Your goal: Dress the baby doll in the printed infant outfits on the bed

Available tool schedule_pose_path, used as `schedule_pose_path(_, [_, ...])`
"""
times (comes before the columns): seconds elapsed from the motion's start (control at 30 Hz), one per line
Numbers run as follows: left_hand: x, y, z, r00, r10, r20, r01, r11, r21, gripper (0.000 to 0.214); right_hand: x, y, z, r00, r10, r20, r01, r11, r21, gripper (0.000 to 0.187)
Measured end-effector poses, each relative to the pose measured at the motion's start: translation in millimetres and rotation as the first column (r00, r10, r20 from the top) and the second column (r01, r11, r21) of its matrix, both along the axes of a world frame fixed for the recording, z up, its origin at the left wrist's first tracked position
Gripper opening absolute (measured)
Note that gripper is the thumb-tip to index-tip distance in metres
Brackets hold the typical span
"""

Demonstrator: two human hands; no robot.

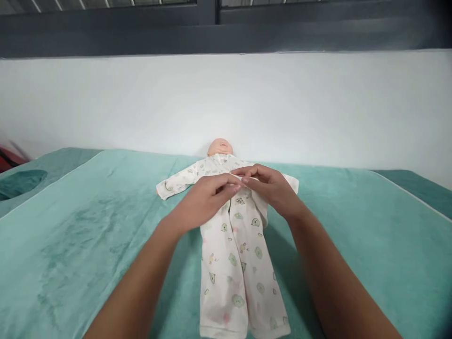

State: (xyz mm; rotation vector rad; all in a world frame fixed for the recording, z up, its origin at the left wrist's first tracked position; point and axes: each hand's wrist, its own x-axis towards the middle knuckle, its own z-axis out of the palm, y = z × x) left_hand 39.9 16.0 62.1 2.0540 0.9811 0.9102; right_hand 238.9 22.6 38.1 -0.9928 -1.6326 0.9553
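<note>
A baby doll (219,147) lies on its back on a teal blanket (88,226), head towards the wall. It wears a white romper (235,263) printed with small green animals. My left hand (205,200) and my right hand (270,186) meet over the doll's chest. The fingertips of both hands are pinched on the romper's front opening, close together. The doll's left sleeve lies stretched out to the side; its right side is partly hidden under my right hand.
A white wall (247,103) rises just behind the doll's head, with a dark window frame (212,28) above. A darker teal patch (21,181) and a red object (7,157) sit at the far left edge.
</note>
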Motion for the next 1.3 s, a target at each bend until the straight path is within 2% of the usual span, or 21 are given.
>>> schedule_pose_path(0.03, [-3, 6, 0.8, 0.998, 0.002, 0.062, -0.001, 1.000, -0.026, 0.029, 1, 3, -5.0, 0.995, -0.044, -0.086, 0.045, 0.999, 0.012, 0.023])
schedule_pose_path(0.07, [-5, 14, -0.1, 0.988, 0.054, 0.147, -0.048, 0.998, -0.044, 0.030, 1, 7, -10.7, 0.981, -0.097, -0.166, 0.102, 0.995, 0.020, 0.025])
schedule_pose_path(0.13, [-7, 32, -7.0, 0.926, 0.247, 0.285, -0.237, 0.969, -0.069, 0.025, -1, 13, -21.8, 0.950, -0.204, -0.238, 0.214, 0.977, 0.017, 0.029])
schedule_pose_path(0.17, [-7, 41, -12.2, 0.888, 0.349, 0.299, -0.342, 0.936, -0.078, 0.022, -4, 15, -26.3, 0.945, -0.245, -0.219, 0.254, 0.967, 0.015, 0.031])
schedule_pose_path(0.23, [-5, 51, -22.7, 0.861, 0.470, 0.195, -0.467, 0.882, -0.067, 0.020, -9, 16, -32.1, 0.954, -0.278, -0.116, 0.283, 0.959, 0.031, 0.032])
schedule_pose_path(0.27, [-4, 52, -26.6, 0.869, 0.483, 0.105, -0.482, 0.875, -0.036, 0.023, -12, 15, -33.3, 0.960, -0.274, -0.058, 0.277, 0.960, 0.047, 0.032])
schedule_pose_path(0.37, [-3, 38, -29.1, 0.914, 0.378, -0.148, -0.374, 0.926, 0.051, 0.031, -19, 9, -33.4, 0.963, -0.252, 0.099, 0.238, 0.962, 0.135, 0.034])
schedule_pose_path(0.43, [-7, 21, -27.2, 0.934, 0.249, -0.254, -0.248, 0.968, 0.039, 0.031, -21, 6, -32.6, 0.947, -0.248, 0.204, 0.204, 0.955, 0.215, 0.038])
schedule_pose_path(0.5, [-11, 4, -29.5, 0.935, 0.135, -0.329, -0.136, 0.990, 0.018, 0.031, -22, 4, -32.3, 0.948, -0.222, 0.229, 0.172, 0.961, 0.218, 0.042])
schedule_pose_path(0.53, [-13, -3, -33.5, 0.927, 0.126, -0.353, -0.119, 0.992, 0.043, 0.029, -22, 3, -32.3, 0.959, -0.204, 0.194, 0.169, 0.968, 0.183, 0.042])
schedule_pose_path(0.6, [-16, -12, -46.2, 0.906, 0.213, -0.365, -0.159, 0.972, 0.171, 0.024, -22, 4, -32.6, 0.979, -0.194, 0.063, 0.188, 0.979, 0.083, 0.043])
schedule_pose_path(0.67, [-16, -15, -60.5, 0.884, 0.331, -0.330, -0.218, 0.916, 0.336, 0.018, -22, 5, -33.4, 0.975, -0.218, -0.048, 0.219, 0.975, 0.021, 0.042])
schedule_pose_path(0.73, [-15, -16, -70.8, 0.878, 0.380, -0.291, -0.212, 0.854, 0.476, 0.016, -22, 7, -34.7, 0.969, -0.231, -0.082, 0.233, 0.973, 0.007, 0.038])
schedule_pose_path(0.8, [-14, -16, -74.6, 0.887, 0.399, -0.233, -0.219, 0.807, 0.549, 0.018, -24, 9, -36.3, 0.968, -0.240, -0.075, 0.241, 0.971, -0.004, 0.029])
schedule_pose_path(0.87, [-13, -17, -73.5, 0.899, 0.413, -0.148, -0.277, 0.795, 0.540, 0.019, -26, 11, -37.6, 0.965, -0.259, -0.030, 0.259, 0.966, -0.004, 0.019])
schedule_pose_path(0.93, [-13, -20, -70.7, 0.919, 0.387, -0.081, -0.298, 0.813, 0.499, 0.020, -28, 12, -37.8, 0.959, -0.278, 0.046, 0.278, 0.961, 0.013, 0.012])
schedule_pose_path(1.1, [-13, -24, -69.8, 0.973, 0.190, -0.131, -0.105, 0.869, 0.483, 0.020, -30, 10, -35.2, 0.942, -0.273, 0.196, 0.271, 0.962, 0.034, 0.012])
schedule_pose_path(1.17, [-13, -24, -71.6, 0.973, 0.178, -0.149, -0.098, 0.896, 0.433, 0.021, -30, 10, -34.3, 0.935, -0.270, 0.232, 0.269, 0.962, 0.037, 0.013])
schedule_pose_path(1.23, [-13, -22, -73.6, 0.970, 0.185, -0.156, -0.110, 0.912, 0.395, 0.022, -31, 14, -32.9, 0.914, -0.306, 0.265, 0.288, 0.952, 0.106, 0.014])
schedule_pose_path(1.3, [-13, -21, -75.6, 0.970, 0.186, -0.159, -0.111, 0.914, 0.390, 0.022, -34, 26, -29.6, 0.879, -0.386, 0.280, 0.322, 0.913, 0.249, 0.015])
